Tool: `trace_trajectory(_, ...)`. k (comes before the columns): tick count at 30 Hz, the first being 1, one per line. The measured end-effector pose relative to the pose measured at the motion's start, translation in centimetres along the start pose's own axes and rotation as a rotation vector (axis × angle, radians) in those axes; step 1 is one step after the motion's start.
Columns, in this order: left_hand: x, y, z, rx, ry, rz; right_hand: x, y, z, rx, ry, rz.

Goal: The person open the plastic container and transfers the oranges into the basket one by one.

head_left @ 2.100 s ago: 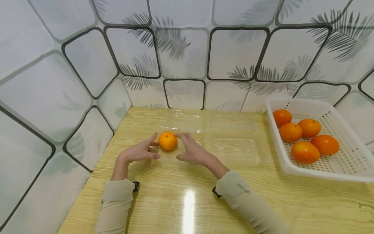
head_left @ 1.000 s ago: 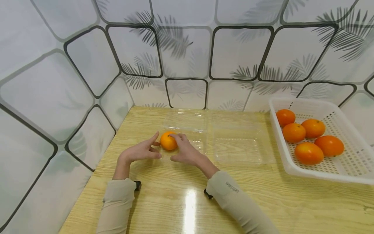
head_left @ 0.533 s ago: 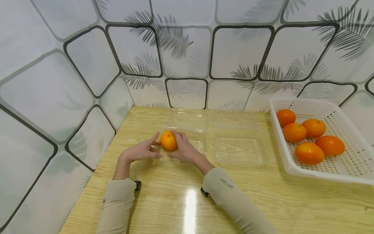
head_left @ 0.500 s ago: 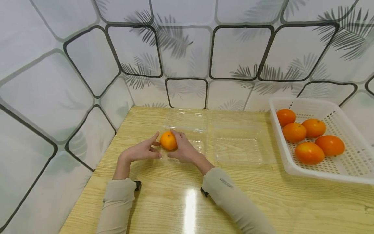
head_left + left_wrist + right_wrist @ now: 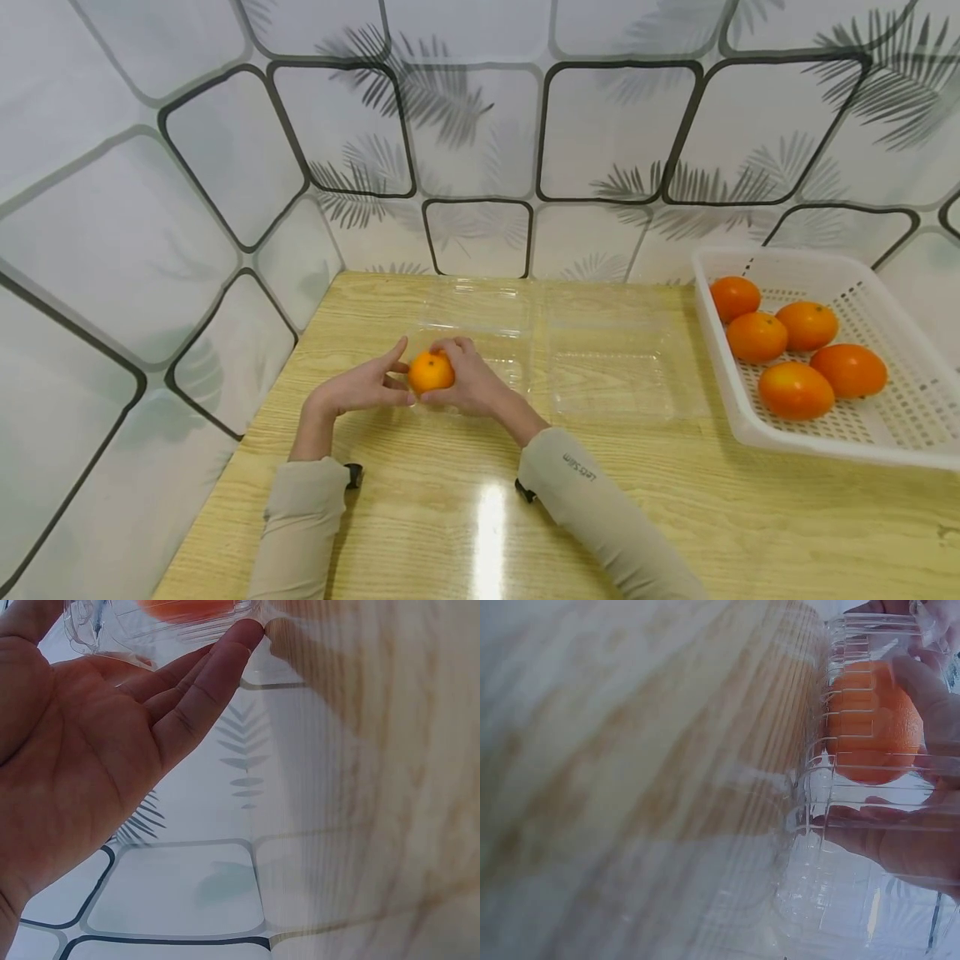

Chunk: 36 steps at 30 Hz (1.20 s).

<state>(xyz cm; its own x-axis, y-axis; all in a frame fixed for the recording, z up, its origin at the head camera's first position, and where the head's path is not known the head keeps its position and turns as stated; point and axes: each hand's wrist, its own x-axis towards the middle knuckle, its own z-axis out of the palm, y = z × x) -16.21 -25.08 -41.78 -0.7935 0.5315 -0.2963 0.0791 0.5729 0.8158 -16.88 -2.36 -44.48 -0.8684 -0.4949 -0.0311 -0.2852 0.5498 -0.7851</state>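
An orange sits at the left end of a clear plastic clamshell box, whose lid lies folded back. My right hand holds the orange from the right, fingers over its far side and thumb at its near side. At the box's left end, my left hand has its fingers spread and lightly bent. In the left wrist view, the fingertips of that hand touch or nearly touch the box's clear wall. Through the plastic, the right wrist view shows the orange.
A second clear box stands open to the right of the first. Farther right, a white perforated basket holds several oranges. Patterned wall covering rises behind and left of the wooden table.
My right hand has moved left and closed around the orange, its thumb now along the near side. The orange has shifted slightly toward me. My left hand has stayed in place.
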Motion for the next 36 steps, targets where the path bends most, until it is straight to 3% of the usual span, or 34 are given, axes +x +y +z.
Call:
trace_trajectory(13,0.1,-0.1,0.0,0.003,-0.001,-0.004,0.1,0.2,-0.1,0.001,-0.056,-0.048)
trace_trajectory(24,0.4,0.1,-0.3,0.020,-0.004,-0.010,0.1,0.0,-0.2,-0.006,-0.035,-0.022)
trace_trajectory(29,0.3,0.0,-0.2,0.020,-0.009,-0.018,-0.3,-0.2,-0.6,-0.075,-0.088,0.022)
trace_trajectory(36,0.1,0.1,-0.2,0.022,-0.011,-0.018,-1.1,-0.6,-1.3,-0.170,-0.123,0.011)
